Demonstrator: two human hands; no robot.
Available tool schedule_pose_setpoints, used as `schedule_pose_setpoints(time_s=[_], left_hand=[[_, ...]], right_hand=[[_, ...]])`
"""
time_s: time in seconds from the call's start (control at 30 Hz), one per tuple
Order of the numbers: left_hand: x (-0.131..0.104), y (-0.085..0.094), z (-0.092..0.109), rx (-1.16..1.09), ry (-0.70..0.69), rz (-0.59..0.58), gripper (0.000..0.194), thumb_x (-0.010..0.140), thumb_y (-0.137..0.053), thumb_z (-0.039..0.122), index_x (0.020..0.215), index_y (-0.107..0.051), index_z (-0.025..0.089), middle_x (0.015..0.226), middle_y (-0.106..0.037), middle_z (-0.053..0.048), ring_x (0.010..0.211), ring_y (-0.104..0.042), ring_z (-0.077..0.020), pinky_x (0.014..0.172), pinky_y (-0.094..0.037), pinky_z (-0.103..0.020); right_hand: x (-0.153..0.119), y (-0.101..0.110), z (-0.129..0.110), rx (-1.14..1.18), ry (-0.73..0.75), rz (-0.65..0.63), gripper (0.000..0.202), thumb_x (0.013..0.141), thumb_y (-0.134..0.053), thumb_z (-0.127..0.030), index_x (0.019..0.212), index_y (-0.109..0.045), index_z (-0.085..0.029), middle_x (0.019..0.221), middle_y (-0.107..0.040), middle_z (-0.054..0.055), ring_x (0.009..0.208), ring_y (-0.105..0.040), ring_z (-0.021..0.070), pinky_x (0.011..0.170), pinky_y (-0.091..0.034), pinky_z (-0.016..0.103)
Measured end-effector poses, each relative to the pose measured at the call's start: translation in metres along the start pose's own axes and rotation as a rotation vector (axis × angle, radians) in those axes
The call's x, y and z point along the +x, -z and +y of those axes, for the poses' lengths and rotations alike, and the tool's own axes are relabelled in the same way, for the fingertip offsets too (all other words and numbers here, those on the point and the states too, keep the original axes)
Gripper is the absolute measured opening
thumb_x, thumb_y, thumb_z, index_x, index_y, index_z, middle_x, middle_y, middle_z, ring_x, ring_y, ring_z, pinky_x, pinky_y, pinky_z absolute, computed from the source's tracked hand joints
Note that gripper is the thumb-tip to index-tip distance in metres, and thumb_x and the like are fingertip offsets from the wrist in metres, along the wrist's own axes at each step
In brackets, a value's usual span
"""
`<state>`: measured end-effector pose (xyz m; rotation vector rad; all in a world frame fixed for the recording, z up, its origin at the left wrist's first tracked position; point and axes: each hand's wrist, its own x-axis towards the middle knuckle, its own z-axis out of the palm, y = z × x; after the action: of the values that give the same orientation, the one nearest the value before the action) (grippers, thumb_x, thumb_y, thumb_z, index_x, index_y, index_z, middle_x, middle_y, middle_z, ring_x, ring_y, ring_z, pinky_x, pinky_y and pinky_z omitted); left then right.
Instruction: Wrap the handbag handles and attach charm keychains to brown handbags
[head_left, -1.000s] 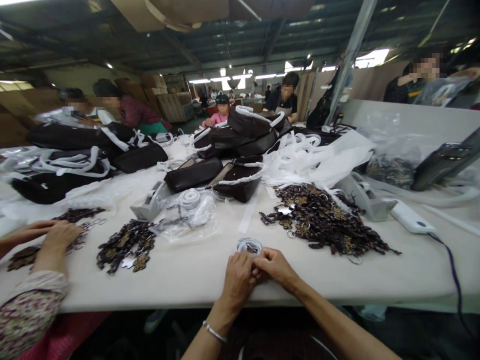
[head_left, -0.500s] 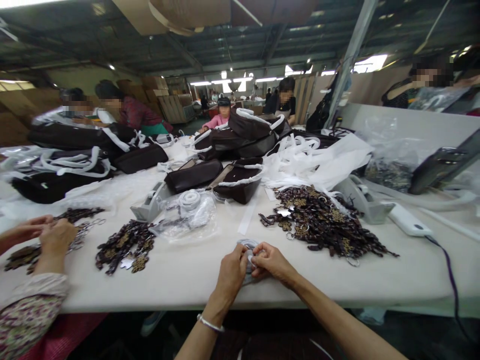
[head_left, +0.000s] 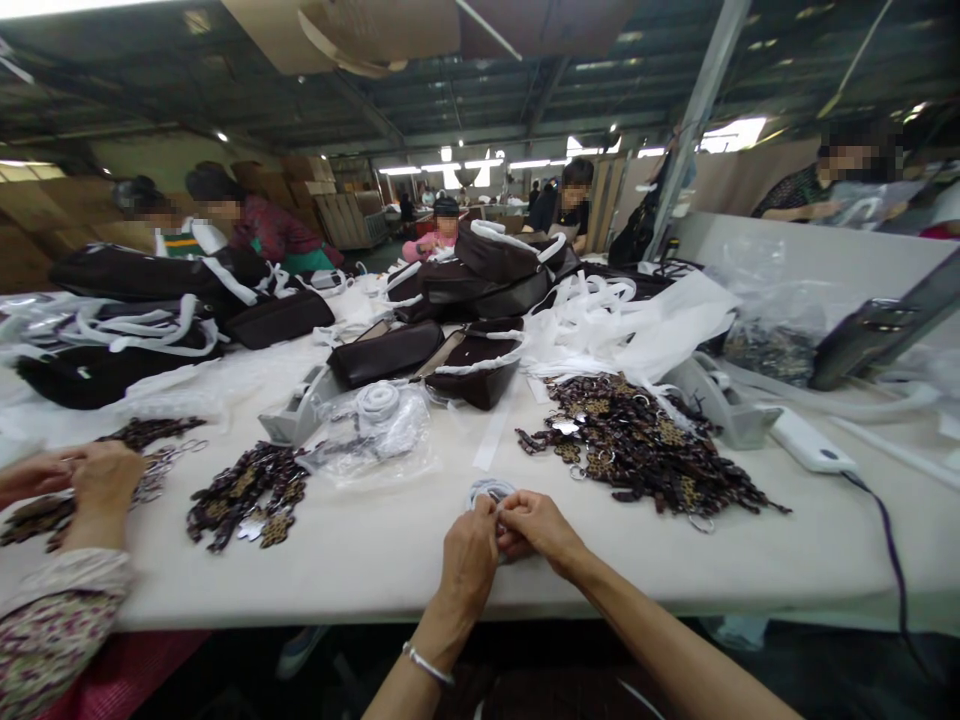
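A coil of pale grey-white cord or strap [head_left: 489,488] lies on the table close to the front edge, mostly covered by my hands. Above it, my left hand [head_left: 471,548] is closed in a pinch, a silver bangle on its wrist. My right hand [head_left: 541,530] is pinched against the left one, fingertips meeting. Whatever sits between the fingers is small and hidden. To the right lies a big heap of dark brown beaded key chains [head_left: 637,440] with flower-shaped charms and rings. A smaller pile of key chains [head_left: 244,495] lies to the left.
A co-worker's hands [head_left: 105,485] handle key chains at the far left. Dark brown bags [head_left: 480,365] with white-wrapped handles stack up behind. A clear plastic bag [head_left: 375,440] holds another coil. Grey tape dispensers [head_left: 724,400] and a white power strip [head_left: 814,440] stand around; a cord hangs over the edge.
My fingertips have drawn together over the coil, covering the pale spot at its middle. The view has shifted slightly. The co-worker's hands at left have moved a little.
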<state>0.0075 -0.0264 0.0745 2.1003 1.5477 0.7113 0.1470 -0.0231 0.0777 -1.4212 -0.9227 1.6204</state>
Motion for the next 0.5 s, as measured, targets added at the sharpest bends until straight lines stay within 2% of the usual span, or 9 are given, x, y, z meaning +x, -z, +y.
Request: schedule_pose_setpoints(time_s=[0.13, 0.3, 0.43, 0.5], left_hand=[[-0.009, -0.003, -0.002, -0.025, -0.01, 0.027, 0.016, 0.096, -0.038, 0.022, 0.091, -0.053, 0.023, 0.083, -0.067, -0.004, 0.077, -0.063, -0.0204, 0.071, -0.041, -0.028], [-0.012, -0.006, -0.007, -0.077, -0.03, 0.072, 0.014, 0.093, -0.043, 0.018, 0.091, -0.056, 0.024, 0.081, -0.069, 0.0, 0.075, -0.064, -0.0171, 0.07, -0.042, -0.025], [-0.009, -0.011, -0.009, -0.034, -0.042, 0.133, 0.016, 0.09, -0.045, 0.013, 0.089, -0.057, 0.024, 0.079, -0.069, 0.001, 0.072, -0.063, -0.017, 0.068, -0.042, -0.026], [-0.008, -0.015, -0.01, -0.007, -0.039, 0.172, 0.015, 0.089, -0.046, 0.012, 0.087, -0.056, 0.023, 0.076, -0.068, 0.001, 0.069, -0.061, -0.018, 0.066, -0.041, -0.027]], right_hand=[[-0.004, -0.002, 0.001, -0.024, 0.068, -0.018, 0.011, 0.074, -0.056, -0.02, 0.085, -0.055, -0.019, 0.063, -0.066, -0.003, 0.056, -0.066, 0.0137, 0.054, -0.055, 0.025], [-0.007, -0.006, -0.002, -0.19, 0.197, 0.03, 0.012, 0.076, -0.055, -0.021, 0.088, -0.051, -0.021, 0.055, -0.056, -0.007, 0.047, -0.058, 0.0127, 0.041, -0.047, 0.021], [-0.004, 0.0, -0.006, -0.268, 0.133, -0.066, 0.017, 0.084, -0.042, -0.026, 0.098, -0.05, -0.02, 0.05, -0.057, -0.007, 0.042, -0.056, 0.0134, 0.042, -0.05, 0.024], [0.0, 0.004, -0.008, -0.298, 0.123, -0.106, 0.019, 0.085, -0.043, -0.029, 0.097, -0.055, -0.019, 0.049, -0.057, -0.005, 0.041, -0.056, 0.0141, 0.042, -0.05, 0.025]])
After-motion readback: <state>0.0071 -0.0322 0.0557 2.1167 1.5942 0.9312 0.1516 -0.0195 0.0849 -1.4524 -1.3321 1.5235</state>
